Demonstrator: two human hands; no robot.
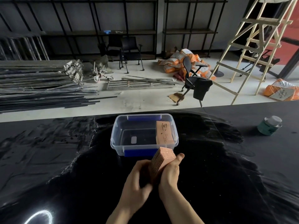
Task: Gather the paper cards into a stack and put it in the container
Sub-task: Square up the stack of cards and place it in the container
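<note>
Head view, single frame. Both hands work over a black desk (64, 159), just in front of a clear box (116, 131).

Stack (163, 160): pinkish-tan cards, held on edge and tilted, the top edges fanned slightly toward the box. It sits between the two hands, just short of the box's near wall and above the desk; whether its lower edge touches the desk cannot be told (hidden by the hands).

Left hand (137, 183): grip closed against the left face of the stack, fingers curled along it. Somewhat blurred.

Right hand (170, 173): grip pressed on the right face of the stack, thumb (180, 156) raised beside the top corner.

Box: transparent, lidless, blue latches on the near and far walls. Inside, against the right wall, lies another lot of cards (164, 132), printed face up, leaning on the wall. The remaining floor of the box shows the dark desk through it and a small pale patch.

Elsewhere on the desk: a green can (269, 126) with a pale lid, well apart to the right.

Beyond the desk: floor with metal bars, chairs, orange sacks, a wooden ladder.
</note>
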